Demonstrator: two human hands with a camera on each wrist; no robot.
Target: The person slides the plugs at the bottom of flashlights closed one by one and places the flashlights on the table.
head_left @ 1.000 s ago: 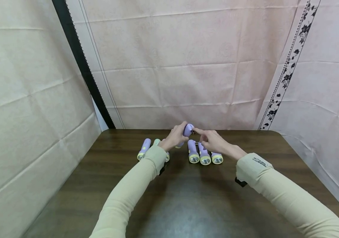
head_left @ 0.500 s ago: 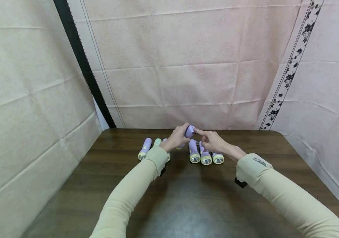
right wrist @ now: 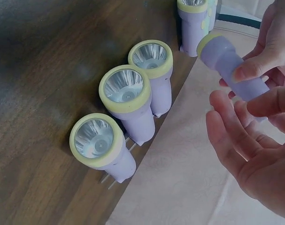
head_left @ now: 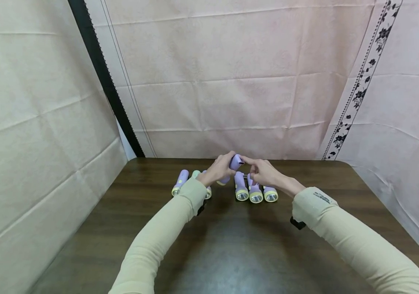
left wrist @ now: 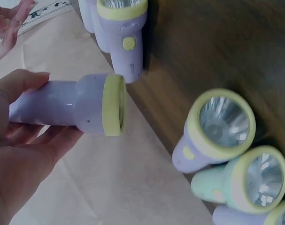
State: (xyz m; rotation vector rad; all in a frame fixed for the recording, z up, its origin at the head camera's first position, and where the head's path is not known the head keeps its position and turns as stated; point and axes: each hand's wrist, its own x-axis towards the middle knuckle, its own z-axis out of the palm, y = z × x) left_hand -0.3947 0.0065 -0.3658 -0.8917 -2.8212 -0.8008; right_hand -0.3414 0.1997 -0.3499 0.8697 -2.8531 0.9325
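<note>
Torch (left wrist: 62, 103), purple with a yellow rim, held up off the table (head_left: 209, 253) near its far edge. Tilted: tail end uppermost, lamp end down and to my left. Left hand (head_left: 215, 169) wrapped round the body, thumb on one side, fingers on the other. Right hand (head_left: 264, 173) grips nothing: index finger straight out to the tail end, seemingly touching it, other fingers loosely bent.

On the table to the left, a row of three: outer purple torch (head_left: 182, 178), green torch (left wrist: 210, 183) in the middle, inner purple torch (left wrist: 181, 154) partly hidden behind my left sleeve (head_left: 158, 232) in the head view. To the right, three purple torches (right wrist: 138, 126) close side by side, lamps towards me; thin metal prongs (right wrist: 112, 185) show near their tails. Pale cloth (head_left: 231, 61) behind.
</note>
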